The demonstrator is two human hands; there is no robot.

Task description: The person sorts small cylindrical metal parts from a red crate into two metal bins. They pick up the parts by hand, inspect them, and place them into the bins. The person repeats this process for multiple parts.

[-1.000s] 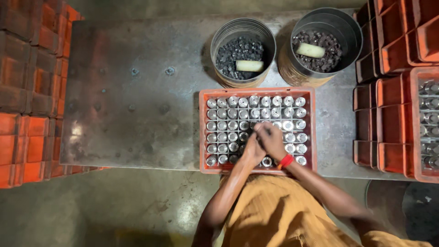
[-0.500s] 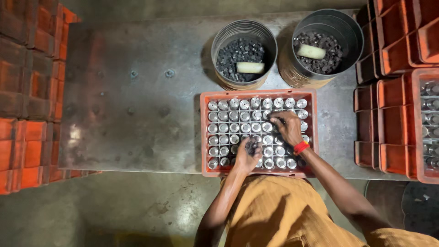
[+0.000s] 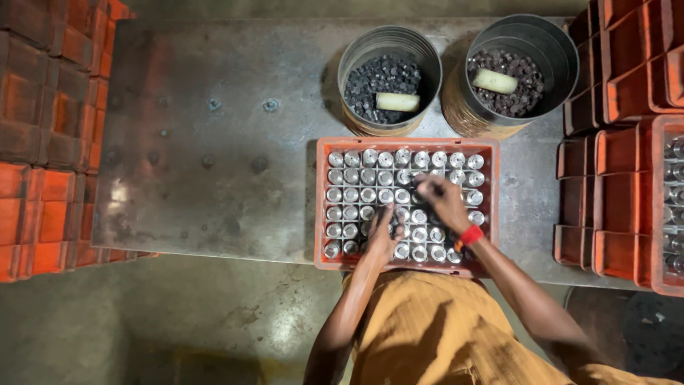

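Both hands worked inside the orange plastic crate [image 3: 320, 207] of upright shiny metal cylinders [image 3: 349, 194]: the left hand [image 3: 381, 239] rested curled on cylinders near the crate's near edge, the right hand [image 3: 443, 201] pinched at one near its middle; whether either truly gripped a piece I could not tell. Working row by row seemed wise. Beyond the crate on the grey metal table [image 3: 214, 142] stood two metal buckets [image 3: 388, 75] of dark small parts; stacked orange crates [image 3: 43, 142] flanked it.

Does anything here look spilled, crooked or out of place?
Nothing stands out. The metal cylinders stand in neat rows in the orange crate, and each metal bucket holds dark pieces and one pale block.
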